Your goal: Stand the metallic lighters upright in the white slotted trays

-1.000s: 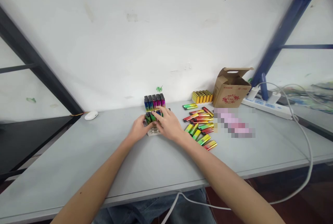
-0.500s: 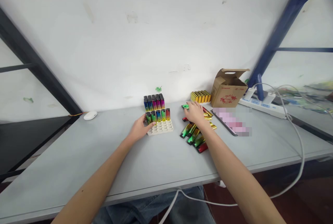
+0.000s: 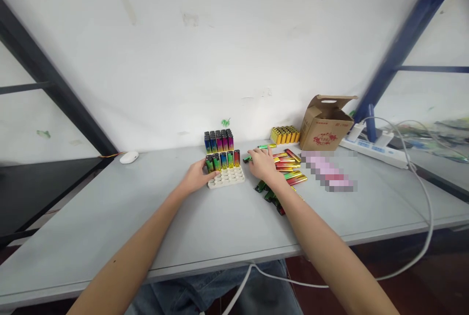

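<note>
A white tray with round holes (image 3: 227, 178) lies on the table, a row of coloured lighters (image 3: 223, 160) upright along its back. My left hand (image 3: 198, 176) grips the tray's left end, fingers at the leftmost lighters. Right of the tray, my right hand (image 3: 261, 163) is closed on a green lighter (image 3: 247, 158), whose black end sticks out to the left. Under and beside that hand lies a loose pile of green, red and gold lighters (image 3: 287, 164). Behind the tray stands a block of blue and purple lighters (image 3: 219, 142).
Yellow lighters (image 3: 285, 135) stand in a block near the wall, beside an open cardboard box (image 3: 326, 127). A pixelated pink flat object (image 3: 330, 171) lies at the right, near a white power strip (image 3: 377, 151) with cables. A white rounded object (image 3: 129, 157) sits at the left.
My right hand has moved left from the pile toward the tray, with a green lighter now in its fingers. My left hand stays at the tray. The view has shifted slightly.
</note>
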Demonstrator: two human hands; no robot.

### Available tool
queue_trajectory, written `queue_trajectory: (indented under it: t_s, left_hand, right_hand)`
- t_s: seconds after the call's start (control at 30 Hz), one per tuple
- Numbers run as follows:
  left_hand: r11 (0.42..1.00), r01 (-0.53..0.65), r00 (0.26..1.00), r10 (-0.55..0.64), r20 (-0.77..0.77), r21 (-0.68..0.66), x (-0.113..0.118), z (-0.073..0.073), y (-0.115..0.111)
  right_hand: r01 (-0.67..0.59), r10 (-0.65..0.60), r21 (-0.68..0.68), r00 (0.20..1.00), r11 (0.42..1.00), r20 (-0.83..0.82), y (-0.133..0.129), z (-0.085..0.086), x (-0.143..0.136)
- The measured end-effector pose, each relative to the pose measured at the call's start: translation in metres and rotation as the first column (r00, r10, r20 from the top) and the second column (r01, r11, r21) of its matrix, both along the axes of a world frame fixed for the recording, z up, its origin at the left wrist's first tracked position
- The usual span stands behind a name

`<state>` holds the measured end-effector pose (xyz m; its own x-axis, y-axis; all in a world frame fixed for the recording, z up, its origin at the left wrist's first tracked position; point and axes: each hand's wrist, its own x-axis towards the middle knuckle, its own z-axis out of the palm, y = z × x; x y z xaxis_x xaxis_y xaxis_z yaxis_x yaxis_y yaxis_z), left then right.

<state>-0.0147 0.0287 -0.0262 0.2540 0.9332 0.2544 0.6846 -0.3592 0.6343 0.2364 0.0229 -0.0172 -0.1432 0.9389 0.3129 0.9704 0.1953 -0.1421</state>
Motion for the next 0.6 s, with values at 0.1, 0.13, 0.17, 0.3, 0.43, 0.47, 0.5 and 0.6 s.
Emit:
queue_trajectory:
  t_s: [0.1,0.13,0.17,0.3,0.43,0.47,0.5,0.6]
  left_hand:
    - [1.000,0.001,1.000,-0.001,-0.004,-0.030,-0.0037,0.0041,-0.0008]
    - [0.999,0.003,1.000,-0.003,0.000,-0.037,-0.0048,0.0048,-0.0008]
    - [0.999,0.005,1.000,-0.005,0.004,-0.037,-0.0058,0.0050,-0.0006]
    - [1.000,0.018,1.000,-0.018,0.000,0.006,-0.0078,0.0022,0.0004]
    - [0.999,0.001,1.000,0.000,-0.021,0.048,-0.0089,-0.0026,0.0016]
    - [0.999,0.005,1.000,-0.004,-0.026,0.051,-0.0091,-0.0036,0.0020]
    - [0.999,0.011,0.999,-0.009,-0.030,0.052,-0.0093,-0.0043,0.0023]
    - [0.998,0.007,0.997,-0.003,-0.079,0.057,-0.0096,-0.0048,0.0025]
  right_hand:
    - [-0.030,0.030,-0.002,1.000,1.000,0.004,-0.0007,-0.0038,-0.0018]
    - [-0.044,0.044,-0.012,0.999,0.999,0.005,-0.0008,-0.0045,-0.0019]
    - [-0.050,0.051,-0.020,0.999,0.999,0.008,-0.0010,-0.0050,-0.0022]
    - [-0.046,0.047,-0.026,0.998,0.999,0.041,-0.0012,-0.0060,-0.0056]
    - [-0.057,0.055,-0.015,0.995,0.998,-0.082,0.0023,-0.0064,-0.0066]
    - [-0.060,0.058,-0.004,0.981,0.998,-0.183,0.0038,-0.0056,-0.0061]
    - [-0.069,0.067,0.006,0.947,0.998,-0.314,0.0052,-0.0044,-0.0057]
    - [-0.135,0.102,0.018,0.648,0.991,-0.755,0.0071,0.0026,-0.0070]
